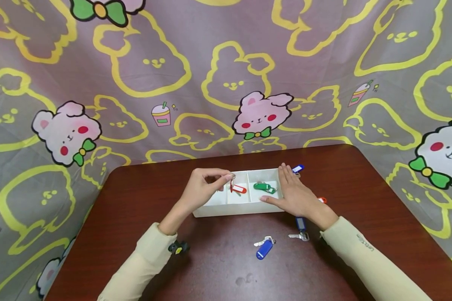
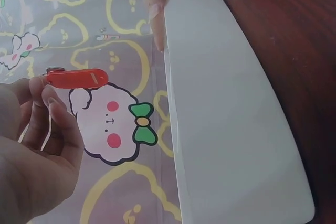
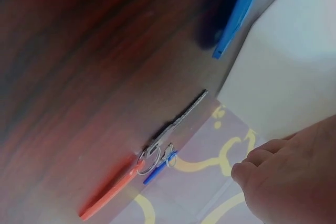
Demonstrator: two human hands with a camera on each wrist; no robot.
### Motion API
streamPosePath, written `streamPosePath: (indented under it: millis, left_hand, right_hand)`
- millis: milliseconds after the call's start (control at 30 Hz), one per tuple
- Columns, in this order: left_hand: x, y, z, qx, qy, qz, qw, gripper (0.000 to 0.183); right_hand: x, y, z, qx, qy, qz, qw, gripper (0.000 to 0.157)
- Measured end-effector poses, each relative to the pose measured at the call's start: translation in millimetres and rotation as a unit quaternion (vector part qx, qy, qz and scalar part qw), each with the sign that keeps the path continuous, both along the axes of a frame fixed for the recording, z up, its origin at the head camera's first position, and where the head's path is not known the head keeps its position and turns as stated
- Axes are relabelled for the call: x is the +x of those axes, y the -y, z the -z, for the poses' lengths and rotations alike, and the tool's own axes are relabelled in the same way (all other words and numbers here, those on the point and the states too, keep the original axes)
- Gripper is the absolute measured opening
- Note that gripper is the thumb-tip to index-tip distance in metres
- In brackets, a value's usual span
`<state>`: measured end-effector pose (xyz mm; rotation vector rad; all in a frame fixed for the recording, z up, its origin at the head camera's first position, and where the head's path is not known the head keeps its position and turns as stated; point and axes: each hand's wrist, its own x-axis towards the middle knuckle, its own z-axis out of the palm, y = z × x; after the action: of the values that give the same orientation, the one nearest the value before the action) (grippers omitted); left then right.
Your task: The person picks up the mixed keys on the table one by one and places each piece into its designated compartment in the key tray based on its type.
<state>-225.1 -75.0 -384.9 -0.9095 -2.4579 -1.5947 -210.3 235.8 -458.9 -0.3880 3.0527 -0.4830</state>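
My left hand (image 1: 205, 188) pinches the ring of a red key tag (image 2: 79, 78), held above the box's middle compartment. The white box (image 1: 245, 209) has three compartments. In its middle one lies another red key tag (image 1: 239, 189); green key tags (image 1: 262, 186) lie in the right one. My right hand (image 1: 296, 193) rests over the box's right end, fingers straight along that side and thumb at the front rim. Whether the left compartment holds anything is hard to tell, as my left hand partly covers it.
Two blue-tagged keys lie in front of the box: a nearer blue tag (image 1: 264, 249) and another blue tag (image 1: 300, 223) by my right wrist. Right of the box are a further blue tag (image 1: 298, 169) and a red-tagged key (image 3: 111, 190). A patterned curtain (image 1: 196, 96) hangs behind the table.
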Motion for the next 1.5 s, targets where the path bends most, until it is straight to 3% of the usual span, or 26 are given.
streamPosePath:
  millis: [233,567,1000,1267,1500]
  left_hand:
    - [-15.2,-3.5,-2.0,-0.005,0.010,0.004,0.9999,0.015]
    - [-35.2,-10.4,-7.4,-0.014,0.053,0.003,0.9985,0.017]
    - [-50.9,-18.7,-10.2,-0.059,0.125,0.021,0.9902,0.024]
    - [-60.6,-26.0,-14.8,-0.067,0.136,0.034,0.9879,0.020]
    - [-65.6,-35.5,-19.5,-0.093,0.167,0.044,0.9805,0.020]
  right_hand:
    - [-0.7,-1.4,-0.3,-0.004,0.003,-0.001,1.000,0.125]
    - [-1.8,-1.5,0.7,-0.009,0.003,-0.005,1.000,0.125]
    - [-0.7,-1.2,0.7,-0.018,0.010,-0.002,1.000,0.125]
    - [0.8,-1.3,0.5,-0.021,0.011,0.003,1.000,0.126]
    - [-0.9,-0.9,3.2,-0.024,0.010,0.004,1.000,0.127]
